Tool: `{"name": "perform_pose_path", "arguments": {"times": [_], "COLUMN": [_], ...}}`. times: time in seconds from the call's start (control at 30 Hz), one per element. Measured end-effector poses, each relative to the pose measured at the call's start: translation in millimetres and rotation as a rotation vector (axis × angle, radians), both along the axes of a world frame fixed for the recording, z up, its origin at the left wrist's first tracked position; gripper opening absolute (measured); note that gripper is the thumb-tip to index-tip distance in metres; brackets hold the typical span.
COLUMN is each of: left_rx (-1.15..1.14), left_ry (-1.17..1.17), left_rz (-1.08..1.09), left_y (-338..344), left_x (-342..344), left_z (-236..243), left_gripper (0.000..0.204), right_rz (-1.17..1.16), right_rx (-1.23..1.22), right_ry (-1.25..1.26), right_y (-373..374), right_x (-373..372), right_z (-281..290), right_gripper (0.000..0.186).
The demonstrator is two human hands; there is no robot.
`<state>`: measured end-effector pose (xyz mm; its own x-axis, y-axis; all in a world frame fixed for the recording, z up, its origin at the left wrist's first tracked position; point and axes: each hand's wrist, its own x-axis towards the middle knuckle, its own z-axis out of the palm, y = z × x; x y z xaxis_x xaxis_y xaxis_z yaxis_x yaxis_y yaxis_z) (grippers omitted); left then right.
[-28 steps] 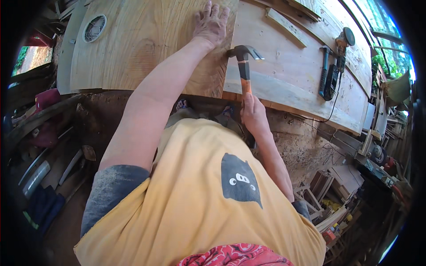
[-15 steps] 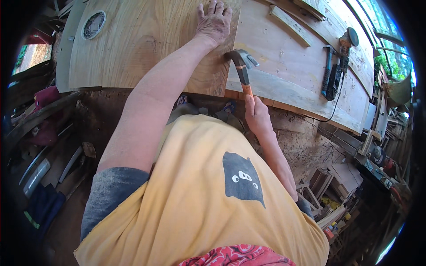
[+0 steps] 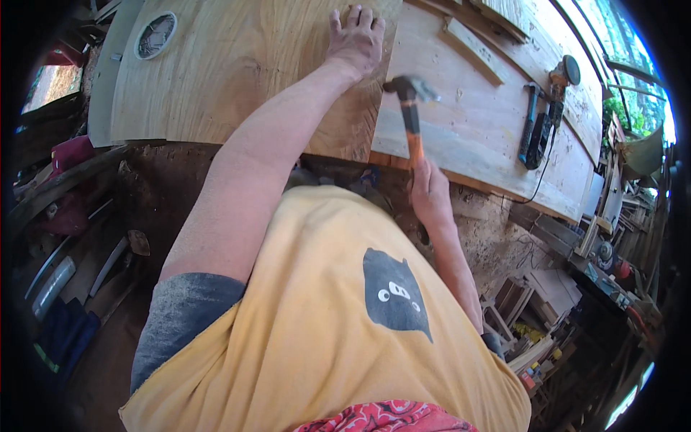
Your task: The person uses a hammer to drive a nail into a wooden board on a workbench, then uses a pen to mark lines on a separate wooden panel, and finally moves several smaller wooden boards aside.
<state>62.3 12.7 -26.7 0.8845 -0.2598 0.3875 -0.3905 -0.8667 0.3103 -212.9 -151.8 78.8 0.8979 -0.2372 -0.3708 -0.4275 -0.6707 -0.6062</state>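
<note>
My left hand [image 3: 354,45] rests on a wide grained wooden board [image 3: 237,72], fingers lying flat and apart near its right edge. My right hand [image 3: 430,191] is closed round the orange-and-black handle of a claw hammer [image 3: 410,115]. The hammer's slightly blurred head is at the board's right edge, below my left hand; whether it touches is unclear. A paler panel [image 3: 461,115] lies to the right. A round white-rimmed container [image 3: 155,34], with small grey pieces inside, is at the board's upper left.
On the pale panel are a wooden offcut [image 3: 471,50], black-and-blue tools [image 3: 533,129] and a corded power tool [image 3: 563,75]. The bench edge runs across above my body. Stacked timber scraps [image 3: 525,302] lie at the lower right; long curved metal pieces [image 3: 54,288] and dark cloth are at the lower left.
My right hand and the hammer have moved rightward, the head now more blurred. My left hand has shifted slightly rightward in the view, still flat on the board.
</note>
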Motion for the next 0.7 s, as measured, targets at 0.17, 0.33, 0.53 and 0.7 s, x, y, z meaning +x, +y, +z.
{"name": "perform_pose_path", "arguments": {"times": [0.17, 0.33, 0.53, 0.7], "left_rx": [0.021, -0.003, -0.017, -0.061], "left_ry": [0.041, 0.061, 0.108, 0.026], "left_rz": [0.015, 0.004, -0.02, 0.083], "left_y": [1, 2, -2, -10], "left_x": [-1, -2, 1, 1], "left_z": [11, 10, 4, -6], "left_gripper": [0.052, 0.054, 0.058, 0.061], "right_rz": [-0.074, 0.047, -0.129, -0.155], "right_rx": [0.197, -0.083, 0.295, 0.544], "right_ry": [-0.197, 0.065, -0.104, -0.368], "right_y": [18, 11, 41, 52], "right_x": [-8, -6, -40, -64], "right_z": [20, -6, 48, 83], "right_gripper": [0.049, 0.053, 0.062, 0.064]}}
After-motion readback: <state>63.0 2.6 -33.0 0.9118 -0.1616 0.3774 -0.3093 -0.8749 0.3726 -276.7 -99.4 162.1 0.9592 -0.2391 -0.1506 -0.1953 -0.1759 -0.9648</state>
